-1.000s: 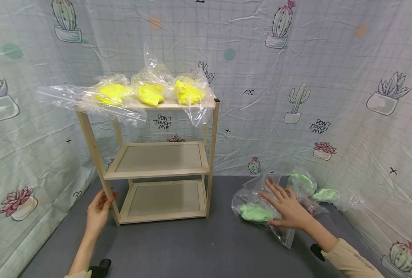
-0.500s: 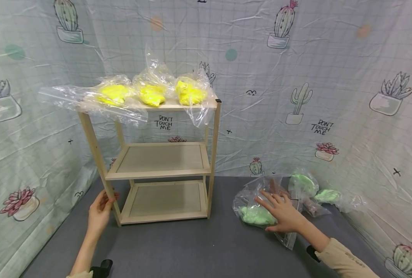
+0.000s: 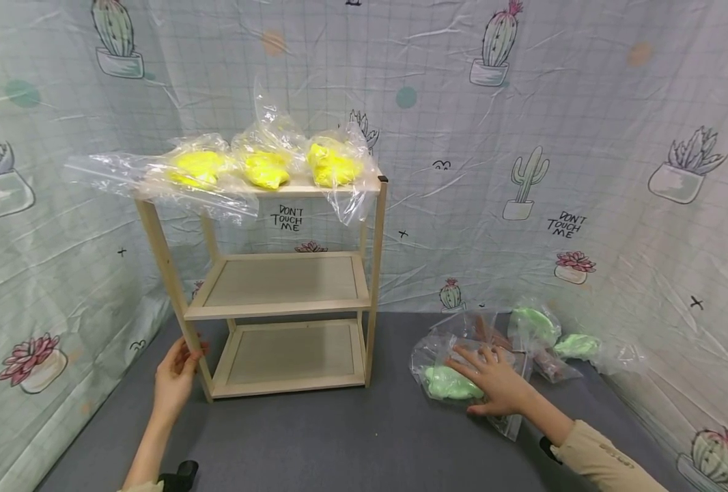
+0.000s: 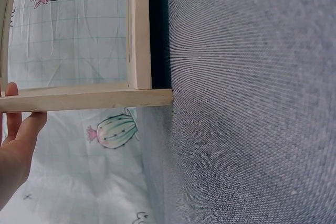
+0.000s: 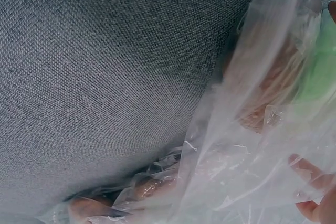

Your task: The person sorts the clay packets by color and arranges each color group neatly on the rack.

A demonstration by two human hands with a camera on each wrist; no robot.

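Head view: the left hand point(image 3: 175, 376) grips the near-left post point(image 3: 169, 273) of the wooden rack point(image 3: 284, 281); farther right, the green-filled bag point(image 3: 449, 385) lies on the table point(image 3: 339, 437), its lump longest sideways, just left of the nearer right hand point(image 3: 498, 384), whose fingers spread apart.

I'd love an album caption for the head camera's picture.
Left hand gripping a wooden rack topped with three yellow-filled bags, right hand spread over a green-filled bag.
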